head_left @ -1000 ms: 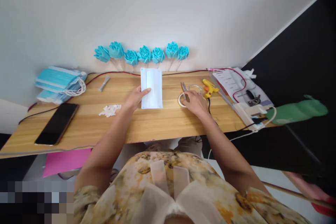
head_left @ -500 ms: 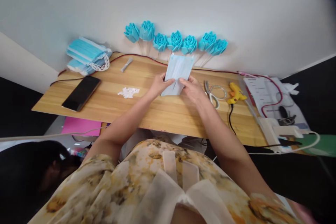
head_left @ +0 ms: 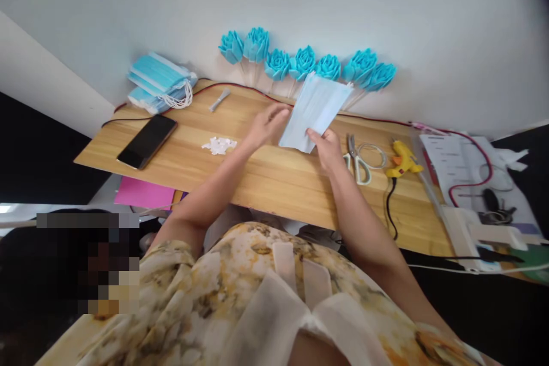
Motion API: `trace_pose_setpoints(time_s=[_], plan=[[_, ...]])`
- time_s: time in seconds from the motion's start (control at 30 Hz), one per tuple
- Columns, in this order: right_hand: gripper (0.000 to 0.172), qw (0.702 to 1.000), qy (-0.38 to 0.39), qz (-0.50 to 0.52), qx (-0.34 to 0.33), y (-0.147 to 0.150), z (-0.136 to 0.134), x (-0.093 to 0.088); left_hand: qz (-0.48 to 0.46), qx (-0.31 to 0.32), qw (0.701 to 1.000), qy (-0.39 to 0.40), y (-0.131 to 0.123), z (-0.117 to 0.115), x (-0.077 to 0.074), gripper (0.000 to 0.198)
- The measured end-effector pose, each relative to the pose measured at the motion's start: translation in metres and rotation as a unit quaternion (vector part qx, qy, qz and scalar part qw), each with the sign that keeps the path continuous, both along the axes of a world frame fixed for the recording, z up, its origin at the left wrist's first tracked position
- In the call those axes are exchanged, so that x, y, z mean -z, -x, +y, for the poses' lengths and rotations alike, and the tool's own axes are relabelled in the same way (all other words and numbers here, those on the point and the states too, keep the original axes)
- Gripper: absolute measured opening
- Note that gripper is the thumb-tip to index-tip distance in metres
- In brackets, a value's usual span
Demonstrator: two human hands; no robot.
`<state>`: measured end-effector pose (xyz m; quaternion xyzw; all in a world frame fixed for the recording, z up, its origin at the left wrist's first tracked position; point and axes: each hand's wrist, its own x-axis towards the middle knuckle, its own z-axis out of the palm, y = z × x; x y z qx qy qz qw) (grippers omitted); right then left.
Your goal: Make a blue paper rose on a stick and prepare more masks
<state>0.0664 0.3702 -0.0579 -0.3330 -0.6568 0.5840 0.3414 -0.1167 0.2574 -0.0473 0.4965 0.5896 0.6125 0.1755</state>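
Note:
A pale blue face mask (head_left: 316, 108) hangs tilted above the wooden table, its lower right side pinched by my right hand (head_left: 326, 147). The thumb lies over the face of the mask. My left hand (head_left: 268, 123) is just left of the mask, apart from it, with its fingers loosely stretched and nothing in them. Behind the mask, several blue flowers (head_left: 304, 62) on thin sticks lean against the wall. Scissors (head_left: 357, 160) with white handles lie right of my right hand. Small white scraps (head_left: 219, 145) lie left of my left forearm.
A stack of face masks (head_left: 160, 80) and a dark phone (head_left: 148, 141) occupy the table's left end. A bundle of thin strips (head_left: 220, 100) lies at the back. To the right are a wire coil (head_left: 372, 156), a yellow glue gun (head_left: 404, 159), papers and a power strip (head_left: 463, 231).
My left hand has let go of the mask and moved off its left side. My right hand has kept hold, and the mask is now tilted to the right. The camera view has shifted slightly.

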Motion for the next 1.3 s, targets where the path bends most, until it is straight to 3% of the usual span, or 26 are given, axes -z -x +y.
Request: trace_pose_setpoints(time_s=[0.1, 0.2, 0.27, 0.37, 0.43, 0.57, 0.7, 0.93, 1.1, 1.2, 1.3], plan=[[0.040, 1.000, -0.014, -0.023, 0.009, -0.016, 0.009, -0.014, 0.030, -0.049, 0.998, 0.005, 0.039, -0.030, -0.010, 0.049], [0.039, 0.998, 0.012, -0.040, -0.057, -0.033, 0.007, -0.030, 0.125, -0.108, 0.983, 0.078, 0.074, -0.075, -0.010, 0.049], [0.043, 0.989, 0.053, -0.024, -0.134, -0.042, 0.003, -0.038, 0.195, -0.135, 0.958, 0.159, 0.084, -0.104, -0.004, 0.044], [0.051, 0.966, 0.095, -0.003, -0.239, -0.043, -0.005, -0.044, 0.294, -0.126, 0.913, 0.252, 0.078, -0.132, 0.007, 0.037], [0.052, 0.961, 0.078, -0.032, -0.264, -0.036, -0.009, -0.044, 0.338, -0.108, 0.896, 0.267, 0.065, -0.138, 0.012, 0.035], [0.048, 0.979, 0.003, -0.084, -0.186, -0.024, -0.013, -0.039, 0.365, -0.107, 0.884, 0.271, 0.044, -0.132, 0.014, 0.028], [0.049, 0.986, 0.055, -0.026, -0.152, -0.029, -0.012, -0.039, 0.352, -0.122, 0.885, 0.279, 0.045, -0.134, 0.010, 0.022], [0.043, 0.964, 0.080, -0.087, -0.238, -0.032, -0.015, -0.042, 0.350, -0.138, 0.878, 0.297, 0.058, -0.163, 0.006, 0.019], [0.042, 0.966, 0.116, 0.026, -0.228, -0.037, -0.014, -0.048, 0.354, -0.127, 0.886, 0.271, 0.054, -0.173, 0.006, 0.027], [0.042, 0.956, 0.085, -0.068, -0.271, -0.034, -0.015, -0.049, 0.339, -0.128, 0.895, 0.261, 0.051, -0.172, 0.005, 0.032], [0.037, 0.959, 0.098, -0.111, -0.241, -0.033, -0.018, -0.049, 0.325, -0.175, 0.897, 0.243, 0.054, -0.176, 0.001, 0.039]])
